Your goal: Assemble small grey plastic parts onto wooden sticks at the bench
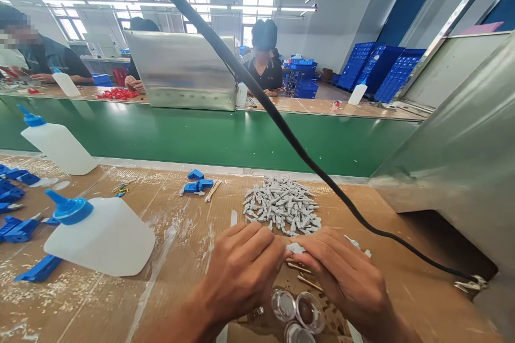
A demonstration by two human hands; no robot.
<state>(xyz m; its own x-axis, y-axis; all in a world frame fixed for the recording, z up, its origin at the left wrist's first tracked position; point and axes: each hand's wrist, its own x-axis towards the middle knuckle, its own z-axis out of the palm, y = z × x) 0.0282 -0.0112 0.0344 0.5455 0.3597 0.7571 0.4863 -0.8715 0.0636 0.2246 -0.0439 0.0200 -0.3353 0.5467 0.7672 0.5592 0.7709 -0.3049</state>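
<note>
Both hands meet over the cardboard-covered bench, just in front of a heap of small light-grey plastic parts (281,203). Between the fingertips of my right hand (348,270) sits one small grey plastic part (296,247). My left hand (245,262) has its fingers curled and pressed together at the near end of that part; its fingertips are partly hidden, and it seems to grip the same piece. Under the hands lie round clear plastic cups (309,312) and cotton swabs (309,282). A few more grey parts rest beyond my right hand.
A white bottle with a blue nozzle (104,236) lies left, another (60,144) behind it. Blue plastic parts (18,229) and cotton swabs (213,191) are scattered about. A black cable (298,144) crosses diagonally. A green conveyor belt (193,136) runs behind; people sit beyond. A metal panel (462,144) stands right.
</note>
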